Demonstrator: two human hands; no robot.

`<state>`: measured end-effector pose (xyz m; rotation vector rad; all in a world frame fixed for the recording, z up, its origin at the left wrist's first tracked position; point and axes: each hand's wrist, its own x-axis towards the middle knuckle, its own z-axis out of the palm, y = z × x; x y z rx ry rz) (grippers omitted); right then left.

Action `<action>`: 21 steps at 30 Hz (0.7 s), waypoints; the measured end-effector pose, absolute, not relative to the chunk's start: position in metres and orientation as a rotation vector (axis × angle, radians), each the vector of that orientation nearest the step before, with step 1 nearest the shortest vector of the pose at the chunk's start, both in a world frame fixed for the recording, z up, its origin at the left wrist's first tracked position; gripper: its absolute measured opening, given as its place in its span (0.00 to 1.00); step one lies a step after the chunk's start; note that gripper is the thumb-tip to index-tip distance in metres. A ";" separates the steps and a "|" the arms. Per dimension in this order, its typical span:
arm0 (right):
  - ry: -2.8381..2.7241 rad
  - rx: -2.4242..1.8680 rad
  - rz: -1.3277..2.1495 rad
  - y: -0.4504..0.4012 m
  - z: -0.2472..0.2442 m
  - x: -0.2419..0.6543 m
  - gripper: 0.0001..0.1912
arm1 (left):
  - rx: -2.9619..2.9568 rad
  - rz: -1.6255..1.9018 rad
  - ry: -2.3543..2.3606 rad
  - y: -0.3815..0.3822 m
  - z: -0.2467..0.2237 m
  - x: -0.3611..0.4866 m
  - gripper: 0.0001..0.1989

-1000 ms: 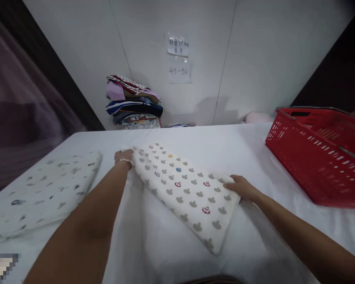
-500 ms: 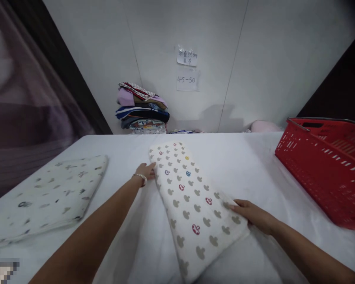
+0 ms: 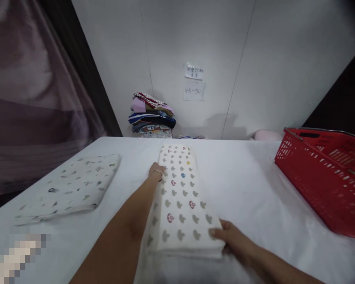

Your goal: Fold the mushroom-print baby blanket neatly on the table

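A long folded white cloth printed with grey, red, blue and yellow mushroom shapes lies lengthwise before me on the white table. My left hand, with a bracelet at the wrist, grips its left edge toward the far end; the fingertips are partly hidden. At the near right corner, my right hand pinches the cloth, thumb on top and fingers underneath. The cloth's near end is slightly raised, and its layers show along the front and left side.
To the left lies another folded white cloth with small dark prints. A red plastic basket stands on the right. Beyond the far edge are a stack of folded fabrics and paper signs on the wall. A blurred patch covers the lower left.
The mushroom-print cloth has turned from slanting to nearly straight, its near end swinging left with my right hand. My left hand has closed in on the left edge. The view has shifted slightly.
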<state>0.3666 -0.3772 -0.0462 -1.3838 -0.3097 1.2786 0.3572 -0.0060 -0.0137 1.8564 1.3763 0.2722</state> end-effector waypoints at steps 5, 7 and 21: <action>-0.304 -1.092 1.477 -0.363 -0.041 0.349 0.28 | 2.018 0.227 1.349 -0.008 -0.008 0.337 0.35; -0.294 -1.097 1.477 -0.358 -0.038 0.367 0.26 | 2.189 0.271 1.233 -0.031 -0.009 0.319 0.33; -0.343 -1.149 1.182 -0.215 -0.052 0.489 0.16 | 3.002 0.372 0.007 -0.215 -0.068 0.188 0.37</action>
